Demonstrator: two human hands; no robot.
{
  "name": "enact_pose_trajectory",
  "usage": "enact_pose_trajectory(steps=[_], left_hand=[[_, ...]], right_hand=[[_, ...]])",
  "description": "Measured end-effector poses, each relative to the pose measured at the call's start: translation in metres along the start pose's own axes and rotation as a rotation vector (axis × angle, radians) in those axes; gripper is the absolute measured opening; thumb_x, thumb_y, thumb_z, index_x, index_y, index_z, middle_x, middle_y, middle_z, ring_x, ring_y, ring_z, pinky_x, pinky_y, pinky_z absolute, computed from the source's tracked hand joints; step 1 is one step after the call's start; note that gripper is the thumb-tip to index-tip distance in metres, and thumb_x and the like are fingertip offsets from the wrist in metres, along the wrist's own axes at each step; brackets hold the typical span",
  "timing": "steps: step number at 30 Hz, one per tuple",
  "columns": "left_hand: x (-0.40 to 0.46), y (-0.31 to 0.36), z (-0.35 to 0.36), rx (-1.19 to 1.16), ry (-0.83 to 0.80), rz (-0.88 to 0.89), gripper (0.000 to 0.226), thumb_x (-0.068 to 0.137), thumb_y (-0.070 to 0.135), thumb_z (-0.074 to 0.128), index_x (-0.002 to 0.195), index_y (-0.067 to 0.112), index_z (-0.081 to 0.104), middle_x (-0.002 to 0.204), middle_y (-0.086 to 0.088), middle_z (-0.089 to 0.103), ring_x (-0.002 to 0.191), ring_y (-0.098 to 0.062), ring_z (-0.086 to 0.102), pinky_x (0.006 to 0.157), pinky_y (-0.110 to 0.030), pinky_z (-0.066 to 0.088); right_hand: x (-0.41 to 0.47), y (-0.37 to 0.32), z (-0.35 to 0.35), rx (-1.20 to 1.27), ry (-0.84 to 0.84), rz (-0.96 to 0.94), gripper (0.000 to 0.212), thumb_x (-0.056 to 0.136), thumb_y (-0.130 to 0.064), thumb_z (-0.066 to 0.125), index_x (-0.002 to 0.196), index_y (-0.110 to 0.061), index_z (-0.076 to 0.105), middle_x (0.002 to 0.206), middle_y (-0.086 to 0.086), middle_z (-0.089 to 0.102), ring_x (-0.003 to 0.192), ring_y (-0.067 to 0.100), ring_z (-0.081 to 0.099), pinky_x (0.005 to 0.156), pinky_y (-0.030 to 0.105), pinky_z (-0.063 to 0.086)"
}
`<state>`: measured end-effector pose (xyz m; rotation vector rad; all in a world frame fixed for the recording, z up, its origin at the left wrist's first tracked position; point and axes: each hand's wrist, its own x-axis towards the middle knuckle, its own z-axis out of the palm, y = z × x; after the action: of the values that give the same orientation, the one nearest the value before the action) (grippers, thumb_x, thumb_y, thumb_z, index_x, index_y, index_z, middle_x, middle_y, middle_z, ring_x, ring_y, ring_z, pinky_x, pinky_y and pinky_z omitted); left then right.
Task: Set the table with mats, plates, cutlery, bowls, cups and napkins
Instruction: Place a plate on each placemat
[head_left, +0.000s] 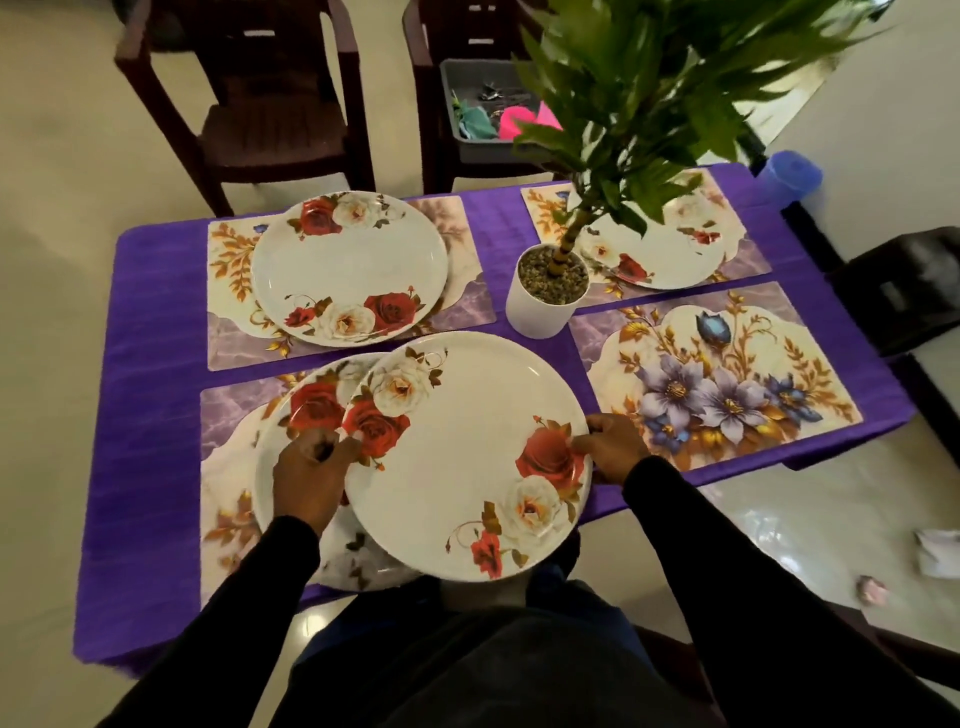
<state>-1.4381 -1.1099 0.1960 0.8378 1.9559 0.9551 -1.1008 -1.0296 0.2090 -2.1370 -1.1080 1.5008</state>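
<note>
The right hand (610, 449) and left hand (311, 475) each gripped a rim of the raised rose plate (467, 457); the bare floral mat (722, 374) lay just right, nearer the right hand.

Home dining area. Small table (156, 291) w/ purple cloth, four floral placemats (727, 384), rose-print dinner plates (348, 270) on three of them, potted plant (550, 291) as centrepiece. Dark plastic chairs (270, 104) pulled up on far side, one holding a grey tub (457, 104) of bits. Pale tiled floor (52, 156).
</note>
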Motion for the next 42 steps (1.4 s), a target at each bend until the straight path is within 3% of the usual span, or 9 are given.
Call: enact_pose_trajectory(steps=[3, 11, 14, 20, 23, 30, 36, 38, 42], left_hand=[[-0.01, 0.01, 0.031, 0.036, -0.045, 0.007, 0.026, 0.09, 0.02, 0.07, 0.072, 0.003, 0.062, 0.062, -0.014, 0.063, 0.049, -0.022, 0.055, 0.043, -0.029, 0.046], [-0.059, 0.054, 0.146, 0.041, -0.094, -0.107, 0.03, 0.086, 0.026, 0.078, 0.071, 0.004, 0.065, 0.063, -0.014, 0.067, 0.049, -0.021, 0.06, 0.046, -0.029, 0.047], [-0.069, 0.069, 0.192, 0.071, -0.134, -0.144, 0.024, 0.086, 0.025, 0.078, 0.079, 0.005, 0.069, 0.061, -0.009, 0.07, 0.047, -0.021, 0.066, 0.043, -0.027, 0.051], [-0.06, 0.092, 0.267, 0.044, -0.18, -0.161, 0.01, 0.089, 0.002, 0.071, 0.093, -0.008, 0.068, 0.077, -0.02, 0.071, 0.06, -0.019, 0.067, 0.053, -0.024, 0.057], [-0.046, 0.097, 0.298, -0.013, -0.178, -0.167, 0.011, 0.086, -0.004, 0.071, 0.097, -0.004, 0.071, 0.087, -0.02, 0.072, 0.076, -0.03, 0.069, 0.065, -0.038, 0.063], [-0.03, 0.098, 0.35, -0.009, -0.265, -0.159, 0.024, 0.085, -0.006, 0.07, 0.105, 0.006, 0.072, 0.097, -0.013, 0.076, 0.084, -0.03, 0.074, 0.073, -0.049, 0.063], [-0.044, 0.109, 0.378, 0.062, -0.13, -0.174, 0.023, 0.085, -0.004, 0.072, 0.101, 0.012, 0.07, 0.089, -0.003, 0.071, 0.071, -0.01, 0.065, 0.053, -0.014, 0.049], [-0.049, 0.112, 0.383, 0.067, -0.098, -0.182, 0.022, 0.085, -0.004, 0.072, 0.099, 0.012, 0.07, 0.088, -0.003, 0.071, 0.074, -0.013, 0.066, 0.058, -0.019, 0.053], [-0.054, 0.113, 0.395, 0.124, -0.013, -0.177, 0.026, 0.082, -0.001, 0.074, 0.106, 0.009, 0.073, 0.095, -0.003, 0.072, 0.09, -0.023, 0.069, 0.084, -0.038, 0.058]], right_hand=[[0.016, 0.013, -0.035, -0.004, 0.017, 0.01, 0.018, 0.082, 0.003, 0.065, 0.082, -0.014, 0.071, 0.078, 0.008, 0.071, 0.071, 0.027, 0.066, 0.073, 0.045, 0.059], [0.064, 0.043, -0.157, -0.152, -0.017, -0.05, 0.015, 0.079, 0.001, 0.067, 0.09, -0.008, 0.074, 0.083, 0.006, 0.07, 0.074, 0.017, 0.062, 0.057, 0.019, 0.048], [0.087, 0.055, -0.2, -0.136, 0.015, -0.068, 0.017, 0.077, -0.001, 0.067, 0.081, -0.015, 0.074, 0.085, 0.006, 0.071, 0.084, 0.025, 0.065, 0.078, 0.033, 0.056], [0.118, 0.057, -0.258, -0.074, 0.091, -0.064, 0.011, 0.081, -0.007, 0.065, 0.088, -0.015, 0.07, 0.084, 0.005, 0.069, 0.085, 0.027, 0.064, 0.077, 0.035, 0.054], [0.13, 0.053, -0.277, -0.056, 0.143, 0.01, 0.012, 0.069, -0.013, 0.071, 0.081, -0.01, 0.072, 0.076, 0.007, 0.07, 0.077, 0.026, 0.065, 0.065, 0.029, 0.052], [0.156, 0.06, -0.313, -0.257, 0.236, 0.002, 0.013, 0.077, -0.002, 0.067, 0.08, -0.014, 0.072, 0.088, 0.009, 0.072, 0.088, 0.031, 0.067, 0.082, 0.039, 0.056], [0.171, 0.06, -0.333, -0.368, 0.222, -0.032, 0.021, 0.082, -0.008, 0.068, 0.103, -0.011, 0.072, 0.102, 0.011, 0.072, 0.094, 0.034, 0.066, 0.087, 0.043, 0.056], [0.181, 0.06, -0.339, -0.388, 0.2, -0.063, 0.025, 0.08, -0.01, 0.071, 0.105, -0.009, 0.072, 0.107, 0.014, 0.071, 0.099, 0.033, 0.064, 0.086, 0.033, 0.05], [0.192, 0.054, -0.347, -0.445, 0.162, -0.082, 0.023, 0.087, -0.014, 0.068, 0.108, -0.005, 0.067, 0.111, 0.016, 0.069, 0.104, 0.035, 0.061, 0.087, 0.034, 0.047]])
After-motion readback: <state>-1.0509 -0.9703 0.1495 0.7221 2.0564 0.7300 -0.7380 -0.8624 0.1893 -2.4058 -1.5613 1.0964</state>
